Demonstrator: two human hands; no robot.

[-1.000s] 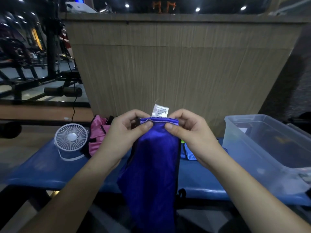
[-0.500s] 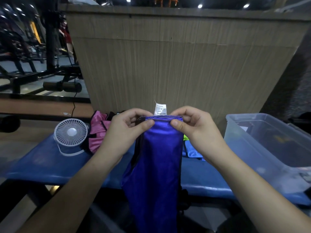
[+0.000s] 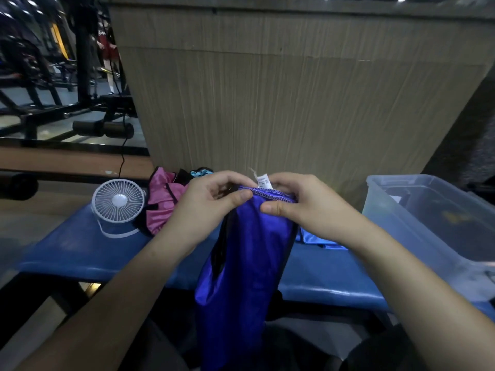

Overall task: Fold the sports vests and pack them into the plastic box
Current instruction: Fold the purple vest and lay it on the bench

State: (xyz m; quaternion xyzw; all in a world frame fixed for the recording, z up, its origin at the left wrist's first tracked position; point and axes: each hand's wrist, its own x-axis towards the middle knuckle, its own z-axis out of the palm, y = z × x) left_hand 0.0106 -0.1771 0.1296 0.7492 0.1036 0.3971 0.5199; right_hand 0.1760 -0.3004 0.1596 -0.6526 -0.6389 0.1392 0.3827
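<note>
A shiny purple-blue sports vest [image 3: 249, 266] hangs in front of the blue bench, its stitched top edge with a white label held up. My left hand [image 3: 206, 207] pinches the left end of that edge and my right hand [image 3: 302, 207] pinches the right end, thumbs toward me. A pink vest [image 3: 163, 204] lies crumpled on the bench behind my left hand. A light blue vest [image 3: 316, 239] peeks out under my right wrist. The clear plastic box [image 3: 428, 223] stands on the bench at the right; I cannot make out what is inside.
A small white desk fan [image 3: 117, 202] stands on the blue padded bench [image 3: 75, 253] at the left. A tall wood-grain counter [image 3: 294, 103] rises right behind the bench. Gym machines and a person's legs show far left.
My two hands have come a little closer together along the vest's top edge, and the view has tilted down slightly. The vest still hangs the same way.
</note>
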